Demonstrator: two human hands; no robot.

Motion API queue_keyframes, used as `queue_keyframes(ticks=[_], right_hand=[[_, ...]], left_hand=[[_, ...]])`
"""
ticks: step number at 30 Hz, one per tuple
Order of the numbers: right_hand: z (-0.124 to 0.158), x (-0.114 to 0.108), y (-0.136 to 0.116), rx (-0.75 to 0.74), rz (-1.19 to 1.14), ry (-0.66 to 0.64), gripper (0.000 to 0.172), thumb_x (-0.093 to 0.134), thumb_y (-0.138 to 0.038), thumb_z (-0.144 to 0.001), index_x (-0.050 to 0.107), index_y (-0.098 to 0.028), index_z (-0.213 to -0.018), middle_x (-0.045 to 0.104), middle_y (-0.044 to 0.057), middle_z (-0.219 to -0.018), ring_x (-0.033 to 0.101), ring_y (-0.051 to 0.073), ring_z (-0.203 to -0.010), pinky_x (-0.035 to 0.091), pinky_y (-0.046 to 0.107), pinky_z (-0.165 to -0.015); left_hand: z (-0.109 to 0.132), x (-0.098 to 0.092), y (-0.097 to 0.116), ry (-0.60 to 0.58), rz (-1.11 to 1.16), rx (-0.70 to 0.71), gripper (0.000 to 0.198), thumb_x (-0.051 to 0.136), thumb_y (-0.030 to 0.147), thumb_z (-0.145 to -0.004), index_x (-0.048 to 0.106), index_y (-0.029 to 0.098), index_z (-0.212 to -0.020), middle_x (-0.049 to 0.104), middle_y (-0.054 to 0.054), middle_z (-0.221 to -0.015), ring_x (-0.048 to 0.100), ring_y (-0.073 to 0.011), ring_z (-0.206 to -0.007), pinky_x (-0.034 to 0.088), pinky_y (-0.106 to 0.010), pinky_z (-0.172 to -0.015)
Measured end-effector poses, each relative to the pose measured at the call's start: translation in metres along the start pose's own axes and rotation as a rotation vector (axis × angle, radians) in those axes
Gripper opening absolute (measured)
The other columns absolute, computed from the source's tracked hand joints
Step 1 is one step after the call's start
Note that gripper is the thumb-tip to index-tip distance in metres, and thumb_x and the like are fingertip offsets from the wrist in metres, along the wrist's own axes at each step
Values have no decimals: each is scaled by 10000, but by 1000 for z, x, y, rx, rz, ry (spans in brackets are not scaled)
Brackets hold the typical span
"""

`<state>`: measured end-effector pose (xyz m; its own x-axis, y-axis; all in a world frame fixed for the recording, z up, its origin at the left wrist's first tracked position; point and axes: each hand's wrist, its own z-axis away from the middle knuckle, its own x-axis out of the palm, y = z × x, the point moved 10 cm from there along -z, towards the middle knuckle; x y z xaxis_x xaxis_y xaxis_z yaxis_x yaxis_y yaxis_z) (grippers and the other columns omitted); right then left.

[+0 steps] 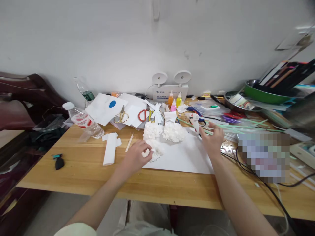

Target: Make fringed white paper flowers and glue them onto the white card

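My left hand (139, 154) is pinched over the left edge of a white paper sheet (187, 157), with a small white piece at its fingertips. Just beyond the fingers lies a loose heap of white bits (157, 153). Two crumpled, fluffy white clusters, the left one (152, 130) and the right one (174, 132), sit at the sheet's back edge. My right hand (213, 139) hovers at the sheet's right side, thumb and fingers apart. A white hot glue gun (195, 123) stands close to its thumb; whether they touch I cannot tell.
On the left are a water bottle (85, 121), a white paper tube (110, 149) and a wooden stick (129, 143). Gold scissors (121, 115) and red-handled scissors (142, 115) lie behind. Paint bottles (178, 100) stand at the wall; black cables (242, 164) run along the right.
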<state>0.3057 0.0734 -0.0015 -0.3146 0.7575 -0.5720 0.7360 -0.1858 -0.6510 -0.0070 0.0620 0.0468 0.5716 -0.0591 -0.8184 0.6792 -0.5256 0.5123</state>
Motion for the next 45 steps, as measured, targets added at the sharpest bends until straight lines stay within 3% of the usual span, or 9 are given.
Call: queue_keyframes(ticks=[5,9,16,38,45], right_hand=[[6,-10,1,-71,-160,74,316,529,-258,-700,549,-145,-995,559,74,-884,481,212,-829,343,390,-800],[4,-7,4,-64,-253,64,331,529,-228,-690,541,-137,-1009,556,69,-865,488,200,-810,385,365,-764],[4,-8,6,-2,-325,56,338,519,-227,-702,533,-151,-1031,551,68,-894,493,192,-821,395,364,-748],[3,-7,9,23,-380,25,332,514,-263,-719,530,-172,-1039,556,60,-909,504,187,-851,402,339,-730],[4,-7,11,55,-396,14,334,517,-275,-721,533,-173,-1038,563,56,-904,510,173,-803,413,333,-715]], left_hand=[[4,28,-1,-6,-287,-65,81,464,176,-729,532,182,-685,553,-16,-701,497,-155,-704,359,-276,-664],[-1,36,-6,11,-416,-122,86,458,192,-731,522,180,-674,578,-22,-727,514,-167,-719,367,-295,-686],[-8,46,-4,-36,-532,-86,95,464,206,-713,526,168,-654,580,-40,-722,523,-186,-735,361,-310,-665],[-21,65,-8,-205,-581,-134,151,453,200,-704,594,146,-710,614,-78,-775,541,-218,-808,379,-327,-691],[-16,45,-11,-195,-422,-189,125,518,260,-698,595,174,-747,610,-42,-783,542,-186,-776,379,-301,-706]])
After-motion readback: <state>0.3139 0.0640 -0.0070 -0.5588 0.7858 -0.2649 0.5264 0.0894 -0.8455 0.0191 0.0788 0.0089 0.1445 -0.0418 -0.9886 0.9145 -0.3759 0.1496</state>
